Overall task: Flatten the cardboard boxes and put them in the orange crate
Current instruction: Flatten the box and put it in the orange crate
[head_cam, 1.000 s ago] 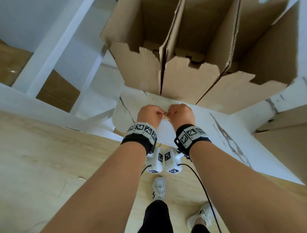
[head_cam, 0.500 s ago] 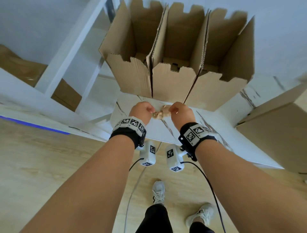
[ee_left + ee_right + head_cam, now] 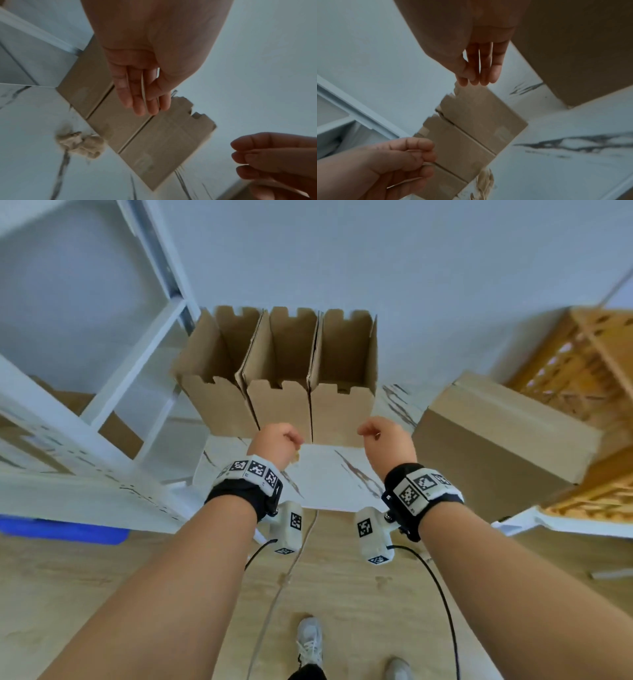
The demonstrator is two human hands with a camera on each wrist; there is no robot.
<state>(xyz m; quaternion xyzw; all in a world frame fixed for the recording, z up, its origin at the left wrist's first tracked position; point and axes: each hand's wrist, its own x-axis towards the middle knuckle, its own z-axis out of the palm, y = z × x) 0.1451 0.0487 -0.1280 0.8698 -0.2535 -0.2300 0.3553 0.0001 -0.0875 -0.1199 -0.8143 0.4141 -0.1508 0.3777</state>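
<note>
Three open-topped cardboard boxes (image 3: 279, 405) stand side by side on the white marbled table (image 3: 335, 477). They also show in the left wrist view (image 3: 154, 142) and the right wrist view (image 3: 476, 128). A larger closed cardboard box (image 3: 496, 433) sits to their right, against the orange crate (image 3: 582, 364). My left hand (image 3: 277, 443) and right hand (image 3: 383, 440) hover apart in front of the boxes, fingers loosely bent, holding nothing. A crumpled brownish wad (image 3: 80, 144) lies on the table under my left hand.
A white shelf frame (image 3: 102, 405) stands at the left, with a blue object (image 3: 61, 530) under it. Wrist-camera cables (image 3: 442, 594) hang over the wooden floor by my shoes (image 3: 310, 642).
My hands were together pinching the brownish wad; they have moved apart and the wad now lies on the table. The view has pulled back, showing the crate.
</note>
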